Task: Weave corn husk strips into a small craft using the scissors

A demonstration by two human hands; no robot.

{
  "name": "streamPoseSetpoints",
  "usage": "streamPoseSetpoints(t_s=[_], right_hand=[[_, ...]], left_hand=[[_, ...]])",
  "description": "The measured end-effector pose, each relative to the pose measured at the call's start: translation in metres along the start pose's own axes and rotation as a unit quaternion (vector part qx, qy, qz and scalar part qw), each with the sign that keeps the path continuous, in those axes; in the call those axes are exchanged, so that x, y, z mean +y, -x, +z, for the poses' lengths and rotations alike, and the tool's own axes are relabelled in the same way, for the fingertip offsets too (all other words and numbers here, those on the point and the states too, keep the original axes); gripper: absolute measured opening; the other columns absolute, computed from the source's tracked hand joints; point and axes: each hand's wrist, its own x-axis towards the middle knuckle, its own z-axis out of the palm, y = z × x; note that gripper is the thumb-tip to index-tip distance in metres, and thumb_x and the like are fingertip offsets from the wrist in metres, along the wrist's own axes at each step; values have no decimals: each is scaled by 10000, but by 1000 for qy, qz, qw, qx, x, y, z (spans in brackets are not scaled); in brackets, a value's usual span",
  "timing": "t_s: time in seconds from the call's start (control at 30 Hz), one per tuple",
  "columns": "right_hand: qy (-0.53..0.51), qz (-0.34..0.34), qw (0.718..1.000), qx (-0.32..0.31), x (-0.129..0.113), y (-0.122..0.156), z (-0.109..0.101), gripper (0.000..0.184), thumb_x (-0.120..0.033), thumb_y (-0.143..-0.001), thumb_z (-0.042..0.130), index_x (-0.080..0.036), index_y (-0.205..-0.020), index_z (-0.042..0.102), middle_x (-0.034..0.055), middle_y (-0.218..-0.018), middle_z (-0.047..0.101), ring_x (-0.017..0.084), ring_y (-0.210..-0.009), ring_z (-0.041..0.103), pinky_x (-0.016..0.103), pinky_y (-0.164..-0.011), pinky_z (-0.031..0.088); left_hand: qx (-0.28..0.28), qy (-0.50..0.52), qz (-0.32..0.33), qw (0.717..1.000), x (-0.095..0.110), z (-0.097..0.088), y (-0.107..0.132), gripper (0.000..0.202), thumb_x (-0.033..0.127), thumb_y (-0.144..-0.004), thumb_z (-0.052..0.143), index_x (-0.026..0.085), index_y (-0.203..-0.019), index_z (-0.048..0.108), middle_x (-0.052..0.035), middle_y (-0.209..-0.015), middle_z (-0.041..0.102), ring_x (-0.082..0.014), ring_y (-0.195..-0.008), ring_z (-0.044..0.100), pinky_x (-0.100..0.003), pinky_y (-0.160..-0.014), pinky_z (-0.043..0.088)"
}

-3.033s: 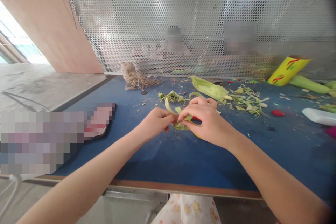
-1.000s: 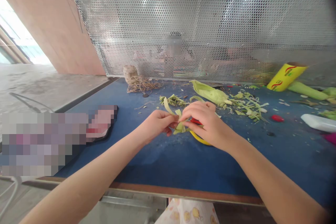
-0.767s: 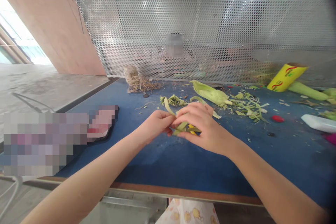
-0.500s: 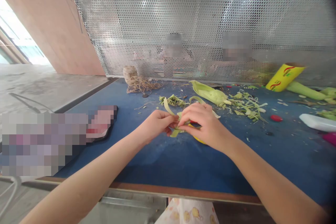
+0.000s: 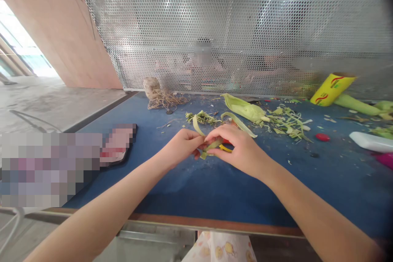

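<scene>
1. A green husk strip [image 5: 215,145] is held between the two hands, just above the blue surface [image 5: 184,192], near its middle.
2. By the left hand [image 5: 185,144], the strip is clamped between thumb and forefinger; it is probably anchored there so that it can be worked from the other side.
3. The right hand [image 5: 244,147] is curled over it, thumb apart from the fingers, with the strip crossing the gap; whether it is gripped there cannot be told. The spread is perhaps meant for guiding the bend.
4. One free end is pointed up and away, leaning left; the lower part is slanted from near left to far right. Because the strip is curved, no single straight long axis is given.
5. A yellow-and-red object [image 5: 226,148] is partly hidden under the right hand.
6. Beyond it, a loose strip [image 5: 241,123], an opened husk [image 5: 245,107] and shredded husk [image 5: 290,123] are laid, seemingly within reach.
</scene>
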Motion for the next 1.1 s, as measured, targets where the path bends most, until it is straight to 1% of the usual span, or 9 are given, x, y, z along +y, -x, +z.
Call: streamPoseSetpoints(t_s=[0.17, 0.3, 0.43, 0.53, 0.6, 0.7, 0.87, 1.0, 1.1], right_hand=[[14, -2, 998, 55, 2, -2, -6, 31, -220, -767, 566, -193, -780, 573, 16, -834, 627, 144, -829, 561, 299, -797, 409], [0, -15, 1000, 28, 4, -3, -1, 57, -178, -769, 563, -199, -719, 579, 5, -776, 630, 130, -776, 560, 284, -765, 421], [-6, -16, 999, 33, 1, -1, 5, 48, -210, -746, 603, -199, -790, 584, 23, -829, 624, 149, -838, 548, 298, -796, 420], [-8, 16, 998, 66, 2, -1, 1, 117, -253, -734, 607, -205, -838, 582, 41, -909, 608, 177, -906, 530, 328, -816, 424], [-23, 64, 994, 81, 3, -1, -3, 95, -269, -766, 559, -211, -836, 585, 39, -908, 601, 171, -863, 538, 308, -740, 456], [-56, 111, 990, 68, 5, -2, -8, 100, -270, -792, 514, -212, -822, 590, 25, -847, 596, 137, -735, 550, 252, -602, 465], [-48, 83, 995, 36, 3, -1, -4, 32, -213, -732, 586, -201, -761, 575, 20, -853, 565, 112, -676, 523, 231, -569, 445], [-17, 55, 998, 35, 0, 1, 4, 100, -196, -708, 612, -198, -745, 519, 9, -777, 524, 118, -672, 495, 257, -633, 439], [-16, 75, 995, 56, 0, 1, 4, 204, -263, -685, 638, -206, -813, 490, 3, -766, 481, 125, -681, 468, 272, -652, 431]], left_hand=[[10, -19, -16, 1000, 3, 1, 2, 237, 222, -699, 518, 113, -495, 568, 20, -503, 531, -45, -394, 407, -193, -428, 373], [13, -21, -9, 1000, 2, 1, 2, 232, 186, -689, 501, 118, -474, 551, 36, -479, 505, -44, -384, 417, -190, -432, 373], [5, -20, -1, 1000, 2, 1, 2, 261, 161, -688, 481, 132, -431, 511, 51, -411, 453, -49, -384, 425, -180, -435, 371], [12, -20, -1, 1000, 2, 1, 1, 253, 209, -691, 509, 129, -452, 527, 36, -460, 499, -49, -390, 415, -188, -426, 372], [13, -18, 0, 1000, 1, 1, 0, 228, 214, -690, 507, 122, -488, 560, 16, -508, 538, -53, -407, 413, -195, -426, 379], [7, -20, 0, 1000, -1, 1, 0, 228, 227, -699, 511, 115, -516, 586, 2, -540, 559, -56, -415, 420, -203, -434, 389], [25, -27, -13, 999, 1, 1, 1, 236, 231, -705, 530, 113, -507, 579, 19, -535, 546, -42, -375, 427, -197, -430, 384], [14, -20, -16, 1000, 3, 2, 3, 275, 238, -727, 526, 118, -481, 553, 22, -476, 535, -49, -368, 431, -188, -417, 378], [-12, -33, 0, 999, 3, 3, 4, 293, 274, -758, 497, 121, -514, 554, 4, -473, 570, -54, -359, 415, -187, -396, 361]])
